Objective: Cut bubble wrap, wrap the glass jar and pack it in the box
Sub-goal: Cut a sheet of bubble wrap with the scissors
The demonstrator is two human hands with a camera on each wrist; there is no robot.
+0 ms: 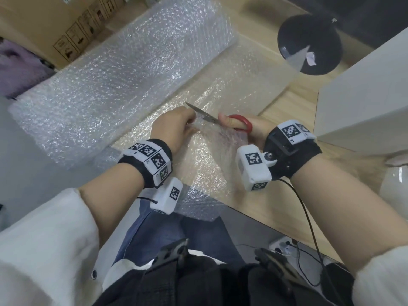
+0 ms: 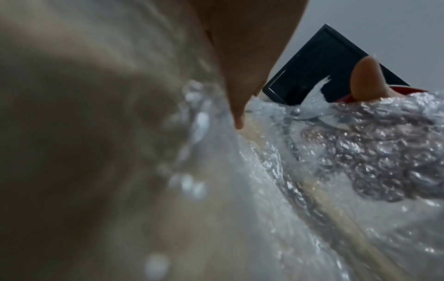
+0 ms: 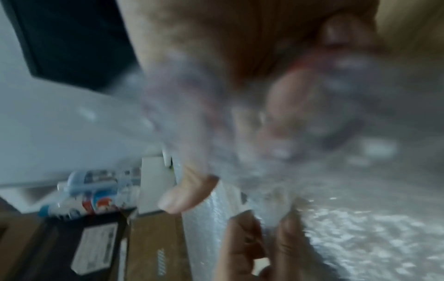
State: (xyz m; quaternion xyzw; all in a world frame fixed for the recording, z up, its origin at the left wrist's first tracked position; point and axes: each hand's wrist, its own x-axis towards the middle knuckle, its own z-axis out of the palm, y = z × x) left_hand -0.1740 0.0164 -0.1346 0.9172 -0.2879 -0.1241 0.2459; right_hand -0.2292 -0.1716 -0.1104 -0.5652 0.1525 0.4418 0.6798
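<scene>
A big roll of bubble wrap [image 1: 106, 85] lies across the wooden table, with a sheet [image 1: 212, 155] unrolled toward me and hanging over the near edge. My left hand [image 1: 176, 125] pinches the sheet's raised edge. My right hand [image 1: 247, 129] grips red-handled scissors [image 1: 239, 121], thumb through the loop, and the blades [image 1: 201, 112] point left over the wrap beside the left hand. In the left wrist view the bubble wrap [image 2: 360, 155] bunches up against the scissors' pivot [image 2: 296, 112]. The right wrist view is blurred, with wrap [image 3: 360, 228] and fingertips [image 3: 182, 197]. No jar is in view.
A cardboard box [image 1: 72, 25] stands at the back left behind the roll. A black round lamp base [image 1: 309, 43] sits at the back right. A white box [image 1: 364, 91] stands on the right, with a white rounded object [image 1: 395, 186] below it. The table edge [image 1: 265, 226] runs diagonally near my lap.
</scene>
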